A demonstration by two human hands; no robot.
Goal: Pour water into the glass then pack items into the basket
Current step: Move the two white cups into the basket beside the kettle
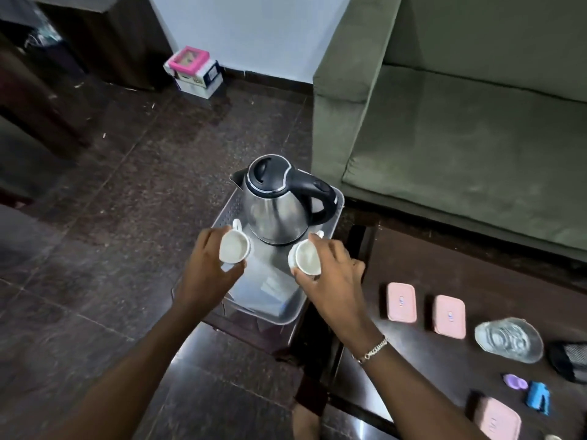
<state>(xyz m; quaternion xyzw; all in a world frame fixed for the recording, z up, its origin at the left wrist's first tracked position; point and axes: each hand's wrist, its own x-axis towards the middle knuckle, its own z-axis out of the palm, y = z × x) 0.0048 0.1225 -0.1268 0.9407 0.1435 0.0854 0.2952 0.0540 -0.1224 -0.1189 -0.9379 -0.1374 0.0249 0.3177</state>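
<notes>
A steel kettle (279, 201) with a black lid and handle stands at the far end of a grey perforated tray (333, 211). My left hand (206, 268) grips a white cup (234, 247) over the tray's left side. My right hand (333, 274) grips a second white cup (307, 256) over the tray's right side. Both cups tilt toward me and look empty. Folded white paper packets (270, 287) lie in the tray's near half, between my hands.
On the dark table to the right lie three pink lidded boxes (401, 301), a clear glass dish (508, 339), a black mesh item (570, 363), a purple piece (514, 382) and a blue piece (538, 398). A green sofa (460, 138) stands behind. Dark floor lies left, with a boxed item (193, 73) by the wall.
</notes>
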